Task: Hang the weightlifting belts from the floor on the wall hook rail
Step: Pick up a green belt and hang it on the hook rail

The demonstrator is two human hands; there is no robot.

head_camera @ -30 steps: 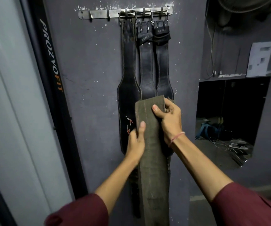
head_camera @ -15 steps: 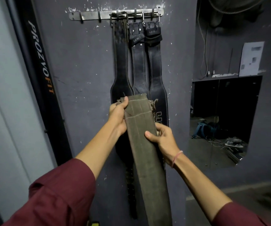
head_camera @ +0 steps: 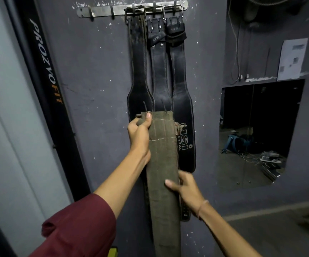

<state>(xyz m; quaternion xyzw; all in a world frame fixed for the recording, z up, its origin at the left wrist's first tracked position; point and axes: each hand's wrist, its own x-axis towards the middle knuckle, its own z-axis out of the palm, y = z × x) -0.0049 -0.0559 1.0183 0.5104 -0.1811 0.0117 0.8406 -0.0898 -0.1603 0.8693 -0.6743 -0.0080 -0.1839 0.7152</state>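
I hold an olive-green fabric weightlifting belt (head_camera: 163, 164) upright in front of the wall. My left hand (head_camera: 139, 134) grips its top left corner at the buckle end, thumb on the front. Lower down, my right hand (head_camera: 186, 190) grips the belt's right edge. Three black leather belts (head_camera: 159, 71) hang side by side from the metal hook rail (head_camera: 101, 11) high on the wall. The rail's left hooks are bare. The green belt's lower end runs out of view.
A black upright frame with PROZVOFIT lettering (head_camera: 46, 62) stands left of the rail. A mirror (head_camera: 257, 134) on the right reflects floor clutter. A sheet of paper (head_camera: 292, 58) and hanging cables (head_camera: 235, 52) are above it.
My left hand slid up to the belt's top corner and my right hand dropped lower along its right edge. The belt now stands more upright before the hanging belts.
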